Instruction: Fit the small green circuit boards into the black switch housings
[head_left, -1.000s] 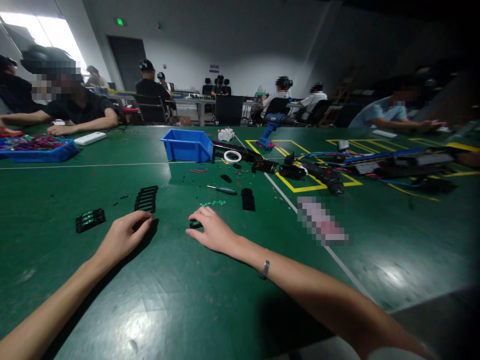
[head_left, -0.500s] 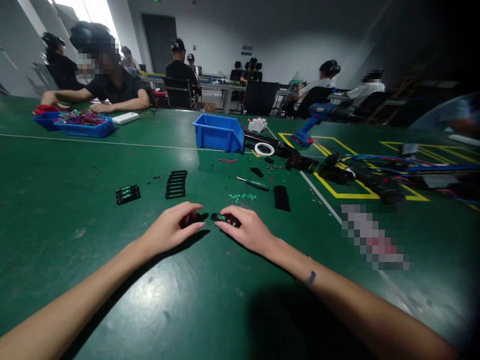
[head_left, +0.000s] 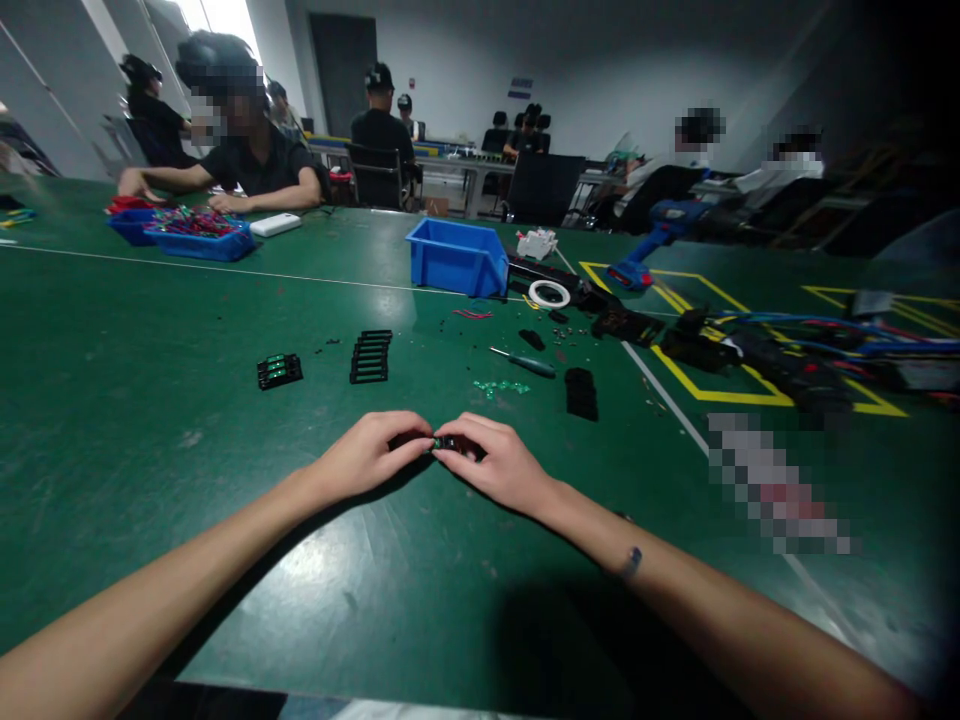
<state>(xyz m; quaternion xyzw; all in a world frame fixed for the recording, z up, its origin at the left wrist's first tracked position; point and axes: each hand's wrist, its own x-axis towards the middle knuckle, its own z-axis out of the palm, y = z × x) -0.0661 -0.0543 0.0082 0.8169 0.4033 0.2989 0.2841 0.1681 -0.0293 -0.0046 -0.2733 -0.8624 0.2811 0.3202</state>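
My left hand (head_left: 371,455) and my right hand (head_left: 499,462) meet on the green table (head_left: 150,420), fingertips pinched from both sides on a small black part with a green inset (head_left: 444,441). Both hands are closed around it and most of the part is hidden by the fingers. Just beyond lie green bits (head_left: 501,386), a black block (head_left: 581,392), a screwdriver (head_left: 525,362) and two black slotted holders (head_left: 371,357) (head_left: 279,370).
A blue bin (head_left: 457,259), a white tape ring (head_left: 549,293), a blue drill (head_left: 646,247) and tangled cables and tools (head_left: 787,350) lie farther back and right. Another blue tray (head_left: 196,240) sits by a seated person (head_left: 240,150) at far left. More people sit behind.
My two hands have come together from apart; the right hand brought the small black part toward the left, and both now pinch it. The view has shifted left.
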